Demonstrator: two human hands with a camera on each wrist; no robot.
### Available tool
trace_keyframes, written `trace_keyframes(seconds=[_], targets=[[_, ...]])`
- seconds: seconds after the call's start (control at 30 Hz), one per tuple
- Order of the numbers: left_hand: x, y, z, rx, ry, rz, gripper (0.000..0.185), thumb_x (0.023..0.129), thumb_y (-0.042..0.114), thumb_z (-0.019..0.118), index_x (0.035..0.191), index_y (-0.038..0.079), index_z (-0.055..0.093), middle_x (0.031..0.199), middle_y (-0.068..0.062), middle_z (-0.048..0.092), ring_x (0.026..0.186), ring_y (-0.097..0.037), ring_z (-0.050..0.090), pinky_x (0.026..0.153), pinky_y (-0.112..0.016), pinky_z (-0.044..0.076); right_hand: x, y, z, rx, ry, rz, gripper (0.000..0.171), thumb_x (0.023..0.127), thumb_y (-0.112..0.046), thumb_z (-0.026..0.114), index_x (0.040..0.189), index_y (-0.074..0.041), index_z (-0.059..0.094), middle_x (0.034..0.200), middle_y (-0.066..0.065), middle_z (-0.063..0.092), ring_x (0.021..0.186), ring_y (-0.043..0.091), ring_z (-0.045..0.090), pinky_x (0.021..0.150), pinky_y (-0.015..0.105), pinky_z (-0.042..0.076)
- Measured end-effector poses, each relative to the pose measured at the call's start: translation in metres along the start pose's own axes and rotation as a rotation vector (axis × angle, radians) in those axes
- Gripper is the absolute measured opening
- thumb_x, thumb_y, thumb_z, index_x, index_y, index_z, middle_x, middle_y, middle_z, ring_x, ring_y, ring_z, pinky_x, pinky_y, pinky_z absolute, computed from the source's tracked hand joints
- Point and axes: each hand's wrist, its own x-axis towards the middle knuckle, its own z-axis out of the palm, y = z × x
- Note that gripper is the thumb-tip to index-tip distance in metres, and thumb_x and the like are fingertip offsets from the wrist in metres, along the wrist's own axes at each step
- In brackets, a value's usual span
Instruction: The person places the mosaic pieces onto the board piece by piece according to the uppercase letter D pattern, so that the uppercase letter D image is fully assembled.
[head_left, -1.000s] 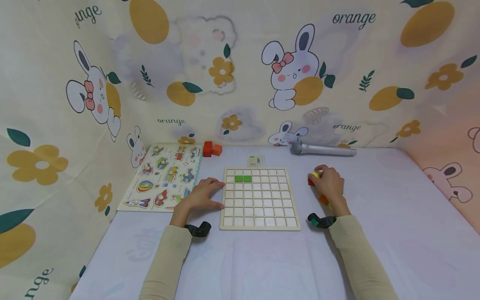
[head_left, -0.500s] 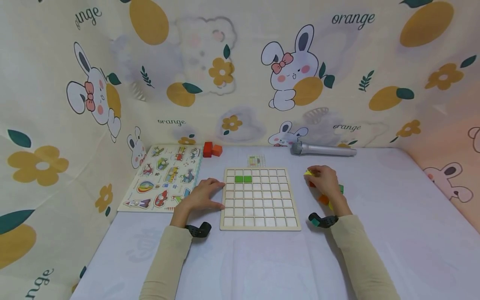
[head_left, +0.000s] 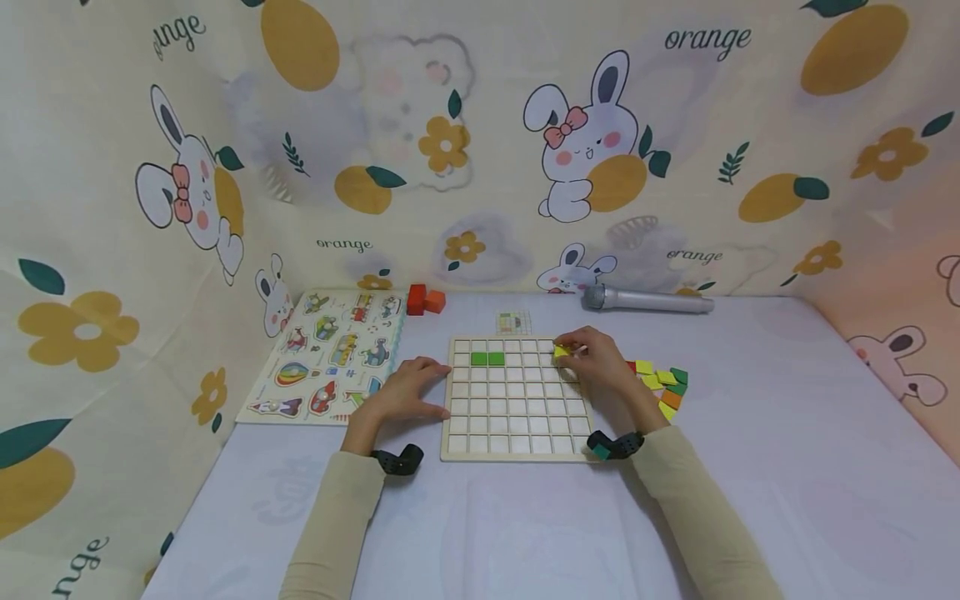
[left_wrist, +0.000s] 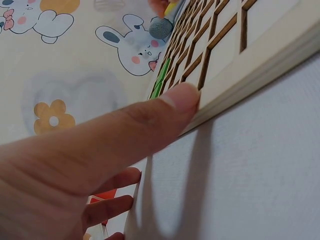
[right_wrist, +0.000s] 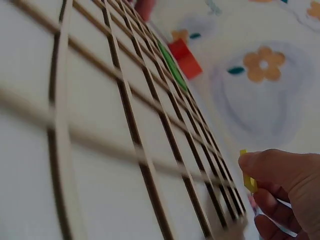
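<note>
A wooden grid board [head_left: 517, 457] lies flat in the middle of the table, its square cells framed by raised strips. Two green square tiles [head_left: 487, 359] sit side by side near its upper left. My left hand [head_left: 405, 390] rests at the board's left edge; in the left wrist view the thumb [left_wrist: 150, 115] lies along the frame, its fingers spread. Between thumb and fingers, my right hand [head_left: 603, 367] pinches a yellow square tile [right_wrist: 248, 179] over the board's upper right corner. That tile is held on edge in the right wrist view.
Loose yellow, green, orange and red tiles [head_left: 665, 379] lie right of the board, partly behind the right wrist. A small printed grid card [head_left: 513, 322] is beyond the board. Farther out are a silver microphone [head_left: 648, 299], red blocks [head_left: 416, 300] and a picture puzzle board [head_left: 322, 350].
My right hand has carried the yellow tile left from the loose tiles to the board's upper right corner, uncovering more of the pile. The left hand has stayed at the board's edge.
</note>
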Motion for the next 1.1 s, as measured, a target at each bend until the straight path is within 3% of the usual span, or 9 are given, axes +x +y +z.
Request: trace_keyframes(seconds=[0.3,0.53,0.73,0.93,1.1], targets=[[0.002,-0.004,0.002,0.013,-0.002,0.009,0.075,0.073,0.040,0.078,0.138,0.020,0.046,0.139,-0.006,0.041,0.130,-0.026,0.033,0.106,-0.047,0.033,0.014,-0.023,0.034,0.054,-0.050,-0.104,0.026,0.082,-0.010,0.071,0.107,-0.003,0.068,0.100,0.008,0.061,0.092,0.021,0.058,0.080,0.037,0.053],[0.002,-0.005,0.003,0.003,-0.004,0.002,0.075,0.073,0.040,0.078,0.138,0.020,0.047,0.140,-0.007,0.041,0.131,-0.026,0.033,0.107,-0.048,0.032,0.018,-0.031,0.055,0.023,-0.015,-0.152,0.017,0.082,-0.010,0.070,0.099,-0.006,0.070,0.099,0.005,0.064,0.091,0.020,0.058,0.077,0.035,0.049],[0.001,-0.004,0.003,0.003,0.000,0.019,0.075,0.073,0.040,0.078,0.138,0.019,0.047,0.139,-0.008,0.041,0.130,-0.027,0.033,0.106,-0.048,0.033,0.017,-0.033,0.058,0.002,0.029,-0.174,0.012,0.083,-0.011,0.071,0.094,-0.008,0.073,0.099,0.007,0.066,0.092,0.025,0.058,0.075,0.038,0.047],[0.001,-0.003,0.002,0.020,0.000,0.015,0.076,0.073,0.040,0.078,0.138,0.019,0.046,0.140,-0.007,0.041,0.131,-0.026,0.033,0.107,-0.047,0.032,0.016,-0.026,0.058,0.021,0.015,-0.151,0.013,0.086,-0.008,0.067,0.096,-0.009,0.074,0.102,0.010,0.061,0.089,0.024,0.055,0.067,0.032,0.044],[0.001,-0.001,0.000,0.017,0.003,0.017,0.076,0.073,0.039,0.078,0.138,0.018,0.046,0.140,-0.008,0.041,0.131,-0.027,0.033,0.107,-0.048,0.032,0.018,-0.027,0.059,0.027,0.033,-0.166,0.014,0.085,-0.008,0.067,0.098,-0.007,0.071,0.101,0.009,0.063,0.087,0.022,0.057,0.070,0.034,0.048]])
